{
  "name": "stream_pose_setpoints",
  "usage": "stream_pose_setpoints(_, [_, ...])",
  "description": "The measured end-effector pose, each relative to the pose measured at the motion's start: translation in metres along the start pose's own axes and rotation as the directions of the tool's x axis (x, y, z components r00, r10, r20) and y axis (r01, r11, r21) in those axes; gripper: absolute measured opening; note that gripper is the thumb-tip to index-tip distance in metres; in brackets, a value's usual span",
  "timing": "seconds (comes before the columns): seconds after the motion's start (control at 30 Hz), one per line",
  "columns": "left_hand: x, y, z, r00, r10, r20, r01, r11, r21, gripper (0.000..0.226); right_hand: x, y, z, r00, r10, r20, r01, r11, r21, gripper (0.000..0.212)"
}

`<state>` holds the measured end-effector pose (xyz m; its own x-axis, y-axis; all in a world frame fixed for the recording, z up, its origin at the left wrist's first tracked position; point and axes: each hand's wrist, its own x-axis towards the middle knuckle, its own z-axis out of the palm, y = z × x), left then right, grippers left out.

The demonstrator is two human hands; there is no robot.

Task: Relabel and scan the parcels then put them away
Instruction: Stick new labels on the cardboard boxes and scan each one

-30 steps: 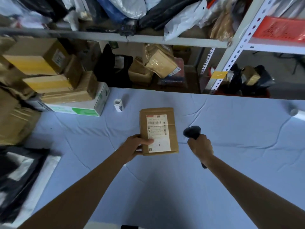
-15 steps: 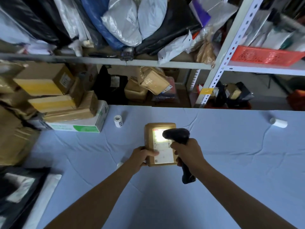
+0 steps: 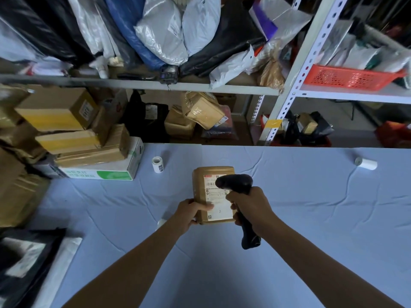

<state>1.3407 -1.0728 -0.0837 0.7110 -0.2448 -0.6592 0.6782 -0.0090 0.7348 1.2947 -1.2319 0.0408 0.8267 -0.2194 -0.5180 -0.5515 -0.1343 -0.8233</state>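
1. Head view, parcel: mid-table, label up; left hand grips its near-left edge.
2. Head view, scanner: right hand wraps its handle, with the head over the barcode. The earlier scan glow is gone, so the scan is probably done and stowing comes next.

A parcel stockroom: metal shelving crammed with mailer bags, taped cartons stacked below it beside a cloth-covered packing table.

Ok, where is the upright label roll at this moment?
In the head view the upright label roll stands on the blue table, left of centre, between the green-and-white box and the brown parcel that the left hand holds.
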Motion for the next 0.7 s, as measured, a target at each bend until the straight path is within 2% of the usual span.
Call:
stream_pose_setpoints(0.13, [-0.001, 0.001, -0.002, 1.0, 0.008, 0.006, -0.008, 1.0, 0.019, 0.074, -0.002, 0.0, 0.001, 1.0, -0.002, 0.003, 0.002, 1.0, -0.012, 0.021])
stream_pose_setpoints(0.27, [0.0, 0.001, -0.002, 1.0, -0.001, -0.001, 0.001, 1.0, 0.021, 0.056, -0.003, 0.002, 0.003, 1.0, 0.004, 0.011, -0.004, 1.0, -0.024, 0.023])
stream_pose_setpoints(0.37, [0.001, -0.001, -0.001, 1.0, -0.027, -0.004, 0.028, 0.999, 0.043, 0.055, -0.001, 0.004, 0.003, 1.0, 0.0, 0.004, 0.0, 1.0, -0.021, 0.021])
stream_pose_setpoints(0.6, [0.009, -0.017, 0.004, 0.987, -0.134, -0.087, 0.148, 0.974, 0.172, 0.025, 0.036, 0.033, -0.019, 0.996, 0.058, -0.074, -0.062, 0.997, -0.051, 0.019])
stream_pose_setpoints(0.7, [0.015, -0.028, 0.004, 0.977, -0.144, -0.155, 0.178, 0.954, 0.241, 0.022, 0.063, 0.055, -0.03, 0.991, 0.091, -0.096, -0.101, 0.988, -0.113, 0.025])
